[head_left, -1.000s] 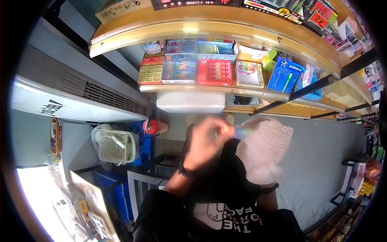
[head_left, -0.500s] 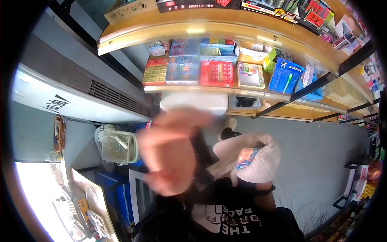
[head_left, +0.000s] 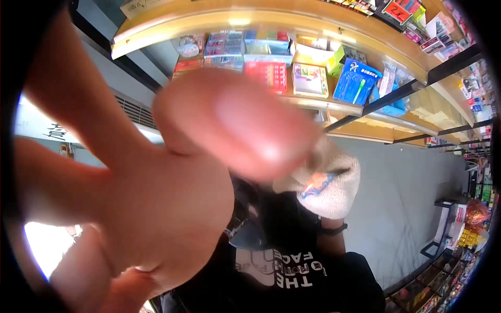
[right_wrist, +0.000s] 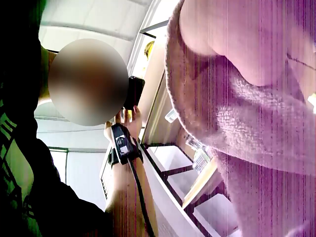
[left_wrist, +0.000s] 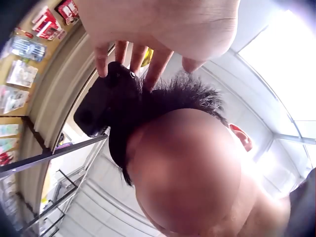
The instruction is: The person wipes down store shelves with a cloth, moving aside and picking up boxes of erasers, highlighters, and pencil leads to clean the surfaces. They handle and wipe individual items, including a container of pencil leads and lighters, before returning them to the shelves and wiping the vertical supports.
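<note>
My left hand (head_left: 167,208) looms large and close in the head view, its palm and thumb covering the left half. In the left wrist view its fingers reach up to the black head camera (left_wrist: 106,98), spread apart with the fingertips right at its edge. My right hand (right_wrist: 247,44) grips a pale, fuzzy cloth (head_left: 339,201) in front of my right side. Folds of the cloth cover most of that hand in the head view. A colourful orange and blue patch (head_left: 318,184) shows on the cloth.
Ahead are wooden shelves with small boxed goods, among them a red box (head_left: 266,75) and a blue package (head_left: 356,83). Black metal bars (head_left: 386,99) brace the shelves. Grey floor (head_left: 396,208) spreads to the right, toward more stocked racks (head_left: 472,224).
My left hand has come up from near the cloth to the head camera. The small thing it seemed to pinch earlier is gone from its fingers. The right hand keeps the cloth.
</note>
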The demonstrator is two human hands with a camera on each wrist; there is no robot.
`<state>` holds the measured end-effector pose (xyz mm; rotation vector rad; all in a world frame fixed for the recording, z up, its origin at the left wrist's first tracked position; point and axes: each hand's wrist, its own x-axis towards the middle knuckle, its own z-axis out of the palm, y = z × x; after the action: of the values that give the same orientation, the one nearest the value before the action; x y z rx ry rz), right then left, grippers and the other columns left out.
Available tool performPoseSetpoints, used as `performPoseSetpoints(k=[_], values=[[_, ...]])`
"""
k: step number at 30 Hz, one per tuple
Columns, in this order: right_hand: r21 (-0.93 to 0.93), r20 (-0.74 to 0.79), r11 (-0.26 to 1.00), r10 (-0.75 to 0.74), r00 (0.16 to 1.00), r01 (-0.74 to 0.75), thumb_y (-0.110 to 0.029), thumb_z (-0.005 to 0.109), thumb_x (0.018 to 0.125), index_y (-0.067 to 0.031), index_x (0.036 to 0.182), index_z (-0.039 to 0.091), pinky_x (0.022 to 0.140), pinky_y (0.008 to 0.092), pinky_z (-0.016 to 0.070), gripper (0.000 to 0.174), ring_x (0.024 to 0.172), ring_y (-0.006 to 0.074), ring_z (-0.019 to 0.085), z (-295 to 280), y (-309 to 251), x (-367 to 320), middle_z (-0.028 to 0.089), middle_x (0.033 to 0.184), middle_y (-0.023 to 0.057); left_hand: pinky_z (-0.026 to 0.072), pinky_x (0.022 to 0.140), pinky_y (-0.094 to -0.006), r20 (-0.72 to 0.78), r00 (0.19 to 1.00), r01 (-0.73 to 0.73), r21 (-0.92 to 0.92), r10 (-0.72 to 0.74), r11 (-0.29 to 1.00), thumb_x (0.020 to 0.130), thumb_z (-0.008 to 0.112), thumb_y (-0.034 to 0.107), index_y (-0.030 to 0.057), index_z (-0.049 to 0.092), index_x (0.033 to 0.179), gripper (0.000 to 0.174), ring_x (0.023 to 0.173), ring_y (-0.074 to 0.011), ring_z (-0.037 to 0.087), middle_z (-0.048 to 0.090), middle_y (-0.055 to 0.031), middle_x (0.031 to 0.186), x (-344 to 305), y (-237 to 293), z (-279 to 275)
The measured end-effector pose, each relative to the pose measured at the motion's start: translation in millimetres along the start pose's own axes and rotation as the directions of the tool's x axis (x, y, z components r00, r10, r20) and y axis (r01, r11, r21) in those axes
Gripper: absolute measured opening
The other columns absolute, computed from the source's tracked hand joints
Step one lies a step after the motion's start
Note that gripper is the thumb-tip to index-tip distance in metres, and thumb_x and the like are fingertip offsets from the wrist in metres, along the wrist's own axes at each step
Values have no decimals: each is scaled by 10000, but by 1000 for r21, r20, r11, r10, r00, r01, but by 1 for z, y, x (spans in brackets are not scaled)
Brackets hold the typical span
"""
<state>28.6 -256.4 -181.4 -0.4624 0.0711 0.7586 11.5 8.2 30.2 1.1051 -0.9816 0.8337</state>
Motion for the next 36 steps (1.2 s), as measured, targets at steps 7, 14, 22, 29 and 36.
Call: performPoseSetpoints(k=[7,14,22,29,36], values=[[43,-36,999,2,999,0,-376,431,1029,-67,1479,318,1063,399,441,557,1184,257,553,-55,13,-10,486,1370,176,452,972,-532,-88,995,57,90,-49,994,978,404,579,287,399,1460,563,1448,-378,248,235,-213,1567,-16,-21,25],[255,-24,947,-199,980,198,-397,389,1045,-81,1488,310,1091,405,425,550,1211,262,542,7,9,-13,499,1361,170,334,1087,-483,-22,813,581,102,-582,807,827,742,356,17,501,1361,677,1276,-361,470,528,-204,1351,-130,-52,41],[63,5,944,-326,945,325,-399,373,1050,-79,1481,327,1104,390,396,538,1243,253,513,-16,19,-18,491,1379,149,434,1011,-415,-44,720,688,184,-693,702,710,856,113,-26,576,1295,663,1193,-335,550,572,-193,1287,-184,-64,74],[-89,24,926,-366,930,367,-401,359,1054,-78,1474,342,1116,377,371,530,1271,245,488,-52,38,-32,484,1395,131,450,973,-364,-74,701,713,72,-709,697,748,799,78,-39,596,1267,569,1119,-266,566,576,-144,1198,-191,-61,61],[-173,36,925,-338,940,339,-403,345,1059,-77,1468,357,1127,365,346,523,1298,237,463,-104,55,-35,477,1411,112,443,1005,-402,38,624,777,-139,-781,614,866,680,218,-56,597,1253,482,1168,-305,576,623,-199,1254,-181,-60,49]])
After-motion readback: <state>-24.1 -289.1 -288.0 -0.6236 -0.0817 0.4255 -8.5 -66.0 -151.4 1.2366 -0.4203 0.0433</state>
